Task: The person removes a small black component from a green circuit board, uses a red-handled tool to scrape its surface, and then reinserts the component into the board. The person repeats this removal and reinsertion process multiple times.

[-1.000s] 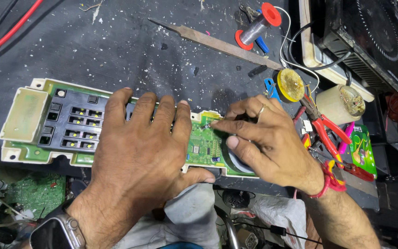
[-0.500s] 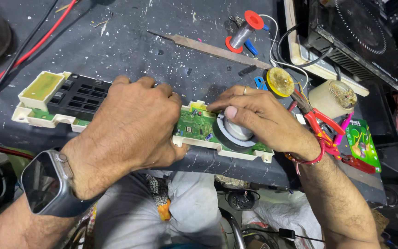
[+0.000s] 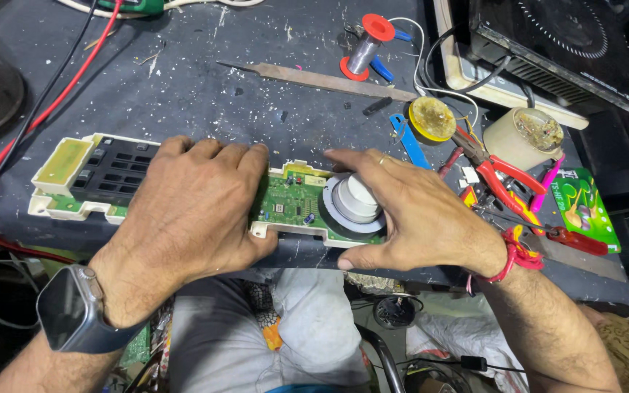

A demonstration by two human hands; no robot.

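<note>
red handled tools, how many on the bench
2 in view: red-handled pliers lie right of the right hand, and a red-handled screwdriver lies near the bench's right edge. Clutter there may hide others.

Left hand [image 3: 191,211] presses the circuit board [image 3: 289,200]; right hand [image 3: 416,211] cups its white knob [image 3: 356,198].

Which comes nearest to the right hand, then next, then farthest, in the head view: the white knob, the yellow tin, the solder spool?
Measured from the right hand:
1. White knob: on the circuit board, right under the fingers and thumb.
2. Yellow tin: on the bench just beyond the hand, slightly right.
3. Solder spool: farther back on the bench, near the top edge.
</note>
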